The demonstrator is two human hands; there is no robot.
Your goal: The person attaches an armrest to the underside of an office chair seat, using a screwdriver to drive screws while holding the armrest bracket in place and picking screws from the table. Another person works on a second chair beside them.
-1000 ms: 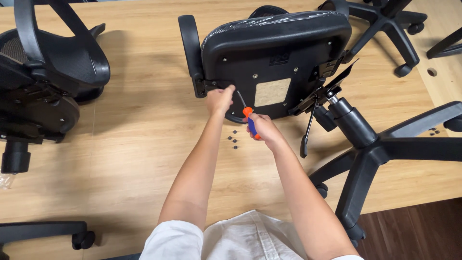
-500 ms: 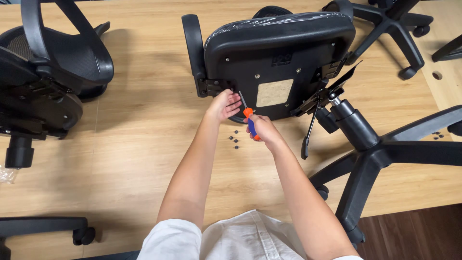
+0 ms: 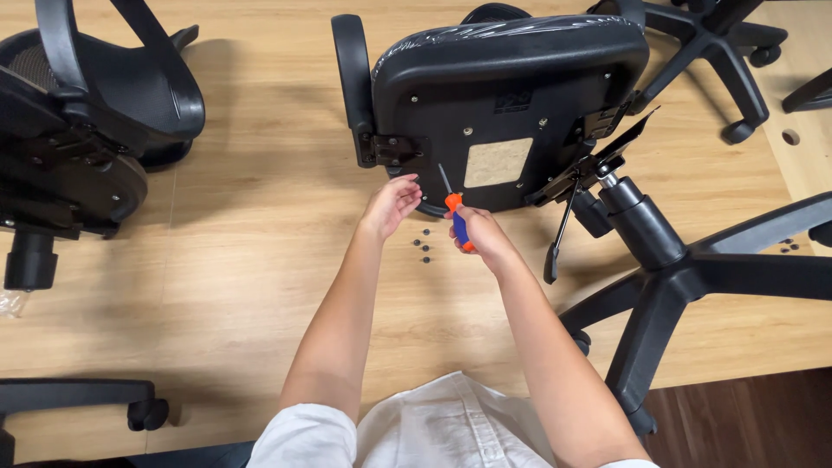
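The right hand [image 3: 482, 236] grips a screwdriver [image 3: 454, 214] by its orange-and-blue handle, tip at the tipped chair seat's underside [image 3: 511, 104] on the worktop [image 3: 260, 225]. The left hand [image 3: 392, 203], fingers loosely spread, touches the seat's edge below the armrest bracket [image 3: 394, 150] (loose screws [image 3: 422, 244] lie just beneath). The chair looks heavy and rigid; the screwdriver light and stiff, best held by that handle.

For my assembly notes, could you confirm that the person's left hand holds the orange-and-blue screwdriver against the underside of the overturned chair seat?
Not quite: the head view shows the right hand holding the orange-and-blue screwdriver, its tip against the underside of the overturned chair seat. The left hand is empty, its fingers by the armrest bracket.
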